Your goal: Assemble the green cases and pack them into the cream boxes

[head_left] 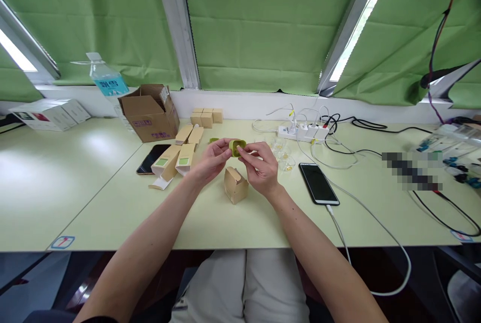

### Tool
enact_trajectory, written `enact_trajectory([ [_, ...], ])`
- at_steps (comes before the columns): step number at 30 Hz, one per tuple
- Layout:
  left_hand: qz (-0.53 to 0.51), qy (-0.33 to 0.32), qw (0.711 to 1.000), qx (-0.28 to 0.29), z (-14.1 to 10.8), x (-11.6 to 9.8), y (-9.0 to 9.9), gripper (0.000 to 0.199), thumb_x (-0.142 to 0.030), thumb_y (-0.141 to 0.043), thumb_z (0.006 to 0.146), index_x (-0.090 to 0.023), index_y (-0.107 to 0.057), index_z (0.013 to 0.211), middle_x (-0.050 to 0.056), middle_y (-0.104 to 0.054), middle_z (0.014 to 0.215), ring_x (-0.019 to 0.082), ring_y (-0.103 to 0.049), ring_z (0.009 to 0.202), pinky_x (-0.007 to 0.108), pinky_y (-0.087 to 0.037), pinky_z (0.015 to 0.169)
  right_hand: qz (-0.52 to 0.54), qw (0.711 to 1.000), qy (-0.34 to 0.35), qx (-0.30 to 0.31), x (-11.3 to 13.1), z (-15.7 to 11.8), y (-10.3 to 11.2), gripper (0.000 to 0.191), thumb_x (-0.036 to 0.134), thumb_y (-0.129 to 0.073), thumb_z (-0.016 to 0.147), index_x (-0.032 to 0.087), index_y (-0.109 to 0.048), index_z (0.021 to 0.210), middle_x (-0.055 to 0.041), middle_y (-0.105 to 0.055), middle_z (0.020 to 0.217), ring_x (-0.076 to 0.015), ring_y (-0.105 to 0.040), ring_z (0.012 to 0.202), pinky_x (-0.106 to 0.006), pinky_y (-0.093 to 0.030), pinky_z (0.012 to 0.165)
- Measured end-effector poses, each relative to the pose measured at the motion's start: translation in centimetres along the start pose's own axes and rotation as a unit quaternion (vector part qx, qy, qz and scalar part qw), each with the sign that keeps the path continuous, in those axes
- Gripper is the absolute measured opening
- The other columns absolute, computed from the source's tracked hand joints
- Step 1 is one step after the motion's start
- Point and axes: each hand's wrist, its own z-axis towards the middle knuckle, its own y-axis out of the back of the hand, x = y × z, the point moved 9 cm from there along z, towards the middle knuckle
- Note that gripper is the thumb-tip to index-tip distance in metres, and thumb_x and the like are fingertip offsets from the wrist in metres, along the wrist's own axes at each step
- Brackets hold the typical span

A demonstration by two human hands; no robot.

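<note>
A small, hollow green container (232, 148) with rounded corners is held up over the table, its opening turned toward me. My left hand (213, 160) is closed on its left side, thumb and fingers around the wall. From the right, my right hand (261, 165) pinches its rim, with a fingertip reaching into the opening; whether anything small is between those fingers is hidden. Just below my hands stands a small kraft cardboard box (236, 190) with its top flaps raised. Behind my left hand another green piece (213, 140) partly shows. Several clear little cups (287, 163) lie beyond my right hand.
Opened kraft boxes (165, 161) lie at left, beside a dark phone (152, 157). Behind them are a brown carton (150, 117), a water bottle (107, 79) and stacked small boxes (206, 118). Rightward, a cabled phone (319, 183) and a power strip (304, 131) trail loose cords.
</note>
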Motion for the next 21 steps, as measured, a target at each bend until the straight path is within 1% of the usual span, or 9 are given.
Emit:
enact_trajectory([
  [7, -0.012, 0.016, 1.000, -0.006, -0.1, 0.1, -0.2, 0.053, -0.053, -0.100, 0.076, -0.020, -0.081, 0.113, 0.011, -0.082, 0.113, 0.028, -0.077, 0.112, 0.040, -0.056, 0.104, -0.003, 1.000, 0.027, 0.005, 0.0, -0.2, 0.2, 0.041, 0.018, -0.064, 0.107, 0.037, -0.079, 0.140, -0.0104, -0.070, 0.112, -0.0219, -0.073, 0.103, -0.033, -0.071, 0.072],
  [10, -0.021, 0.020, 1.000, -0.011, -0.1, 0.3, 0.0, 0.053, -0.055, -0.100, 0.076, -0.021, -0.081, 0.112, 0.011, -0.082, 0.112, 0.027, -0.077, 0.111, 0.039, -0.056, 0.104, -0.019, 1.000, 0.005, 0.002, -0.8, -0.2, 0.5, 0.038, 0.021, -0.065, 0.107, 0.035, -0.079, 0.139, -0.0119, -0.071, 0.117, -0.0227, -0.075, 0.101, -0.033, -0.071, 0.067],
  [12, -0.029, 0.016, 0.999, -0.013, -0.1, 0.4, 0.2, 0.052, -0.054, -0.100, 0.077, -0.021, -0.081, 0.112, 0.010, -0.083, 0.112, 0.026, -0.078, 0.111, 0.039, -0.056, 0.106, -0.014, 1.000, -0.010, -0.001, -1.1, -0.1, 0.7, 0.034, 0.023, -0.067, 0.106, 0.034, -0.081, 0.135, -0.0133, -0.073, 0.125, -0.0251, -0.077, 0.107, -0.035, -0.072, 0.067],
  [15, -0.039, 0.015, 0.999, -0.011, -0.1, 0.6, 0.2, 0.048, -0.049, -0.099, 0.080, -0.021, -0.081, 0.115, 0.010, -0.083, 0.112, 0.025, -0.079, 0.110, 0.038, -0.055, 0.107, 0.006, 1.000, -0.017, 0.010, -1.2, 0.0, 0.5, 0.033, 0.024, -0.068, 0.105, 0.034, -0.081, 0.134, -0.0137, -0.074, 0.139, -0.0296, -0.077, 0.123, -0.041, -0.075, 0.077],
  [18, -0.055, 0.022, 0.998, -0.017, -0.1, 0.8, 0.1, 0.048, -0.046, -0.100, 0.079, -0.019, -0.080, 0.114, 0.009, -0.083, 0.106, 0.022, -0.080, 0.103, 0.036, -0.057, 0.102, 0.013, 1.000, -0.003, 0.014, -0.7, 0.0, 0.2, 0.035, 0.022, -0.069, 0.105, 0.033, -0.078, 0.138, -0.0126, -0.075, 0.146, -0.0301, -0.078, 0.127, -0.047, -0.075, 0.095],
  [19, -0.061, 0.024, 0.998, -0.024, -0.1, 0.8, 0.1, 0.049, -0.045, -0.101, 0.078, -0.019, -0.080, 0.113, 0.008, -0.083, 0.104, 0.022, -0.080, 0.100, 0.034, -0.057, 0.099, 0.018, 1.000, 0.002, 0.008, -0.5, -0.1, 0.2, 0.036, 0.021, -0.068, 0.105, 0.032, -0.077, 0.139, -0.0125, -0.075, 0.148, -0.0297, -0.078, 0.128, -0.047, -0.074, 0.098],
  [21, -0.072, 0.031, 0.996, -0.039, -0.1, 0.9, 0.2, 0.052, -0.044, -0.104, 0.073, -0.018, -0.079, 0.111, 0.007, -0.084, 0.101, 0.020, -0.079, 0.095, 0.031, -0.057, 0.096, 0.034, 0.999, 0.005, -0.008, -0.3, -0.1, 0.2, 0.037, 0.019, -0.067, 0.106, 0.030, -0.074, 0.141, -0.0127, -0.075, 0.149, -0.0287, -0.078, 0.130, -0.044, -0.075, 0.095],
])
